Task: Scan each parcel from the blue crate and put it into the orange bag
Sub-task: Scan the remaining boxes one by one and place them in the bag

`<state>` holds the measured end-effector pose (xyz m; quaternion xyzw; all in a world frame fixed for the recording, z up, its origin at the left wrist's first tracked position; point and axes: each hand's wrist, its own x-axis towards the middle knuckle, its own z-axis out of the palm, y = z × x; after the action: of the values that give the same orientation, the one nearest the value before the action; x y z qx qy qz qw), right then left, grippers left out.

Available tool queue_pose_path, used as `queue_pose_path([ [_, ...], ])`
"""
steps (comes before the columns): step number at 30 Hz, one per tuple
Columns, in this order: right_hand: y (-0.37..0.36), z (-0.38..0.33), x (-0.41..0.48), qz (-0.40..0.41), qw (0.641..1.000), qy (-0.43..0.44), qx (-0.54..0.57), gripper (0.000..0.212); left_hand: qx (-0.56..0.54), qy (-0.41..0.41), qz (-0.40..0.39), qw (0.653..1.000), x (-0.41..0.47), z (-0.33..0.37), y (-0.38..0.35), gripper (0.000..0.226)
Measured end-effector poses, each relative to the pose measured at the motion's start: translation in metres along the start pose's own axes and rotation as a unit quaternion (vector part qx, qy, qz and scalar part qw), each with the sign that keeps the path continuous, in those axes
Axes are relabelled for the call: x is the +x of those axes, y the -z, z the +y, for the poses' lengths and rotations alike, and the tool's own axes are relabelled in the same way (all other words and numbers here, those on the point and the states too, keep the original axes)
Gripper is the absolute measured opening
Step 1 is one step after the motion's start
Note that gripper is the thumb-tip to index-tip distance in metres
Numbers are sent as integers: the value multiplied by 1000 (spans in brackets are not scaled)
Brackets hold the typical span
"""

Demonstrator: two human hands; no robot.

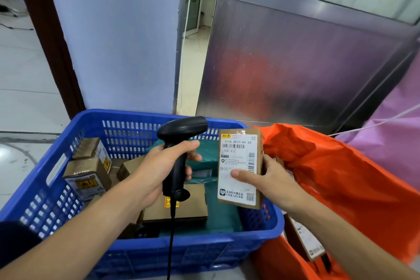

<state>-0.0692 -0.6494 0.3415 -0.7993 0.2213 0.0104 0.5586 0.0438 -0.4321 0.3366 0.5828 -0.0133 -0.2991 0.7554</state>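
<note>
Parcel [238, 161] pinched btwn R hand [272, 182] thumb & fingers; L hand [156, 166] grips scanner [181, 129].

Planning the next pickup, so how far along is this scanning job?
Done: at least one labelled parcel lies in the orange bag. In hand: the left hand grips the scanner, the right hand holds a labelled box beside it. Left: several boxes and green mailers sit in the blue crate.

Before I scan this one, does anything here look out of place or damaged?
Nothing stands out: the left hand grips the scanner, the right hand holds an intact labelled parcel, and the boxes in the blue crate look undamaged.
</note>
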Motion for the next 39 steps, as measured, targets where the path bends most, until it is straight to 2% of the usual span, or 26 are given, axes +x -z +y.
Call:
queue_pose_path([
  [4,17,-1,5,99,995,22,2,56,4,-10,-20,1000,-6,1,0,29],
  [8,30,-9,-6,129,990,49,-31,54,12,-30,-27,999,-11,3,-2,44],
  [14,34,-12,-14,124,989,68,-34,54,11,-38,-49,998,-18,1,-6,36],
  [19,30,-14,-11,135,985,91,-57,48,30,-35,-49,998,-16,-2,-8,37],
  [25,37,-10,-8,164,979,85,-81,49,46,-33,-69,996,-17,1,-2,7],
  [35,45,-18,-11,151,983,95,-41,54,54,-44,-57,996,-19,1,-6,9],
  [39,42,-17,-12,150,983,92,-52,48,51,-47,-52,996,-19,0,-5,9],
])
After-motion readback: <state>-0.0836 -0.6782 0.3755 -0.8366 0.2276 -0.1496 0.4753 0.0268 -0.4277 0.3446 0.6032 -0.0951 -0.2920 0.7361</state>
